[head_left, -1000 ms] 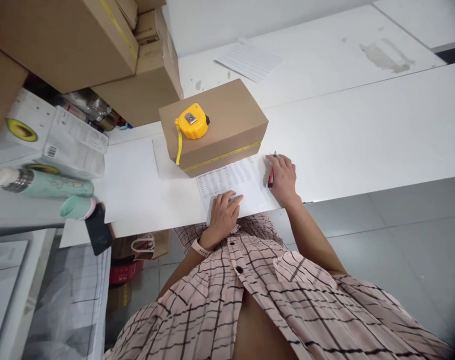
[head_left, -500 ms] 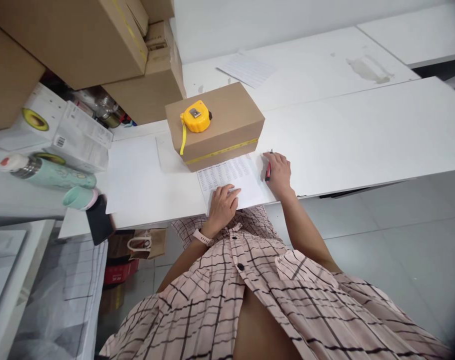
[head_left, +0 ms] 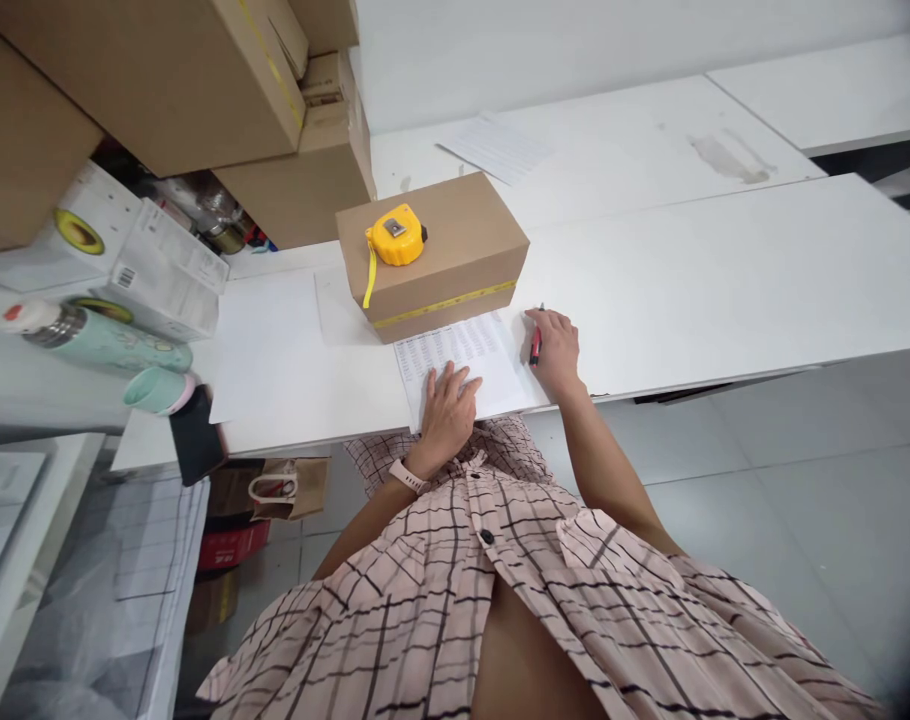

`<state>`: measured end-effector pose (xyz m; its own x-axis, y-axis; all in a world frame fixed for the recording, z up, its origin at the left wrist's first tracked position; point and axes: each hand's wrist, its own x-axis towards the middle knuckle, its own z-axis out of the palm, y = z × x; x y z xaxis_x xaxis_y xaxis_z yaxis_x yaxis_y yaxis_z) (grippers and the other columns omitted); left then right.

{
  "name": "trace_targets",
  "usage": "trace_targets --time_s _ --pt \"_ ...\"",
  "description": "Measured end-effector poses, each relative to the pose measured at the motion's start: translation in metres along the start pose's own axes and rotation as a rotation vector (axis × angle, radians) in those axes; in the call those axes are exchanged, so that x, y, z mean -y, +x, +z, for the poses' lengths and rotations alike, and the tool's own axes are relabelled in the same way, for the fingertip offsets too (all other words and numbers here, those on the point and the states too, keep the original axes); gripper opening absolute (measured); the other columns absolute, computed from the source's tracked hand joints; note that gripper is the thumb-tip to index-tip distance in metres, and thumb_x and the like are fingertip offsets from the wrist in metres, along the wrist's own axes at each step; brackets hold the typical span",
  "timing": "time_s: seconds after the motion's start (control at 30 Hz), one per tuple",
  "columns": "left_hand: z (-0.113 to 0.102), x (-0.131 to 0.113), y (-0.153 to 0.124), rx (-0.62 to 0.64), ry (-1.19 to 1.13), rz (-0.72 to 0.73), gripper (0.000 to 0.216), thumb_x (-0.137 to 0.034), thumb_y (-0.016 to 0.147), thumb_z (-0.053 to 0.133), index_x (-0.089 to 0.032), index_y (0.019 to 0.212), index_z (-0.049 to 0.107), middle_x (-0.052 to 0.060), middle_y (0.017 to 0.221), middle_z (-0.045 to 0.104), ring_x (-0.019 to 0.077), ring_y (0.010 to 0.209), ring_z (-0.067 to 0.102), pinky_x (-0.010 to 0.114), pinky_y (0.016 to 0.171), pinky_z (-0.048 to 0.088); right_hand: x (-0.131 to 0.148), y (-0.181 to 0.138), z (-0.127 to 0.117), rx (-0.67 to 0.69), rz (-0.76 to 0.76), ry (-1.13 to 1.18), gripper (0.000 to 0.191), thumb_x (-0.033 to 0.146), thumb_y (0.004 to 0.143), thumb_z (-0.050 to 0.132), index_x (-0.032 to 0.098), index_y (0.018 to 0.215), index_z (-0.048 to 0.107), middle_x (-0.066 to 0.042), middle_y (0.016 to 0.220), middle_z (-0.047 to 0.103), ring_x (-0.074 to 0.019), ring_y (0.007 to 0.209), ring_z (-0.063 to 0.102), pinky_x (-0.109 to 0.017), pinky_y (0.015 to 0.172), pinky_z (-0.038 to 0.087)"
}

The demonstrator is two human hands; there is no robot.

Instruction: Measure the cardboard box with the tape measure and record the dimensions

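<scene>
My left hand (head_left: 447,410) lies flat with fingers spread on a printed sheet (head_left: 466,362) at the near edge of the white table (head_left: 710,270). My right hand (head_left: 554,348) is closed around a red pen (head_left: 535,344), resting on the table just right of the sheet. Behind the sheet stands a brown cardboard box (head_left: 455,250) sealed with yellow tape. A yellow tape measure (head_left: 396,235) sits on top of the box, its blade hanging over the front left corner.
Large cardboard boxes (head_left: 162,80) stack at the back left. A white product box (head_left: 125,260), a teal flask (head_left: 95,340), a teal cup (head_left: 155,390) and a black phone (head_left: 196,440) lie at the left. Another paper (head_left: 496,148) lies on the far table. A bag (head_left: 279,488) sits below.
My left hand's fingers have spread flatter on the sheet. The view has shifted slightly; both hands stay in about the same place.
</scene>
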<state>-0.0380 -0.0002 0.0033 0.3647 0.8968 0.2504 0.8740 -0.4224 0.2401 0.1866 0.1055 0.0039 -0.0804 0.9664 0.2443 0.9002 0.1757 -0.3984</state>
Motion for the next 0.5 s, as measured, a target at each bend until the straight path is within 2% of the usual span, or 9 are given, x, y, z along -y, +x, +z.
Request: trace_targets --time_s 0.3,0.5 --pt "0.0026 -0.0009 0.0032 -0.041 -0.009 0.002 0.038 -0.014 0.097 0.047 -0.017 0.132 0.062 0.015 0.141 0.061 0.0360 0.146 0.043 0.059 0.119 0.034 0.0007 0.0002 -0.0025 0.007 0.009 0.011 0.055 0.016 0.084 0.048 0.019 0.138 0.055 -0.015 0.141 0.061 -0.0342 0.131 0.046 -0.047 0.101 0.039" --pt "0.0015 -0.0006 0.0068 -0.025 -0.022 -0.014 0.038 -0.016 0.096 0.050 -0.019 0.132 0.063 0.015 0.139 0.062 0.0359 0.144 0.045 0.057 0.117 0.036 0.0007 0.0009 -0.0027 0.017 0.016 -0.010 0.054 0.017 0.084 0.049 0.020 0.138 0.054 -0.015 0.140 0.061 -0.0342 0.131 0.046 -0.047 0.101 0.039"
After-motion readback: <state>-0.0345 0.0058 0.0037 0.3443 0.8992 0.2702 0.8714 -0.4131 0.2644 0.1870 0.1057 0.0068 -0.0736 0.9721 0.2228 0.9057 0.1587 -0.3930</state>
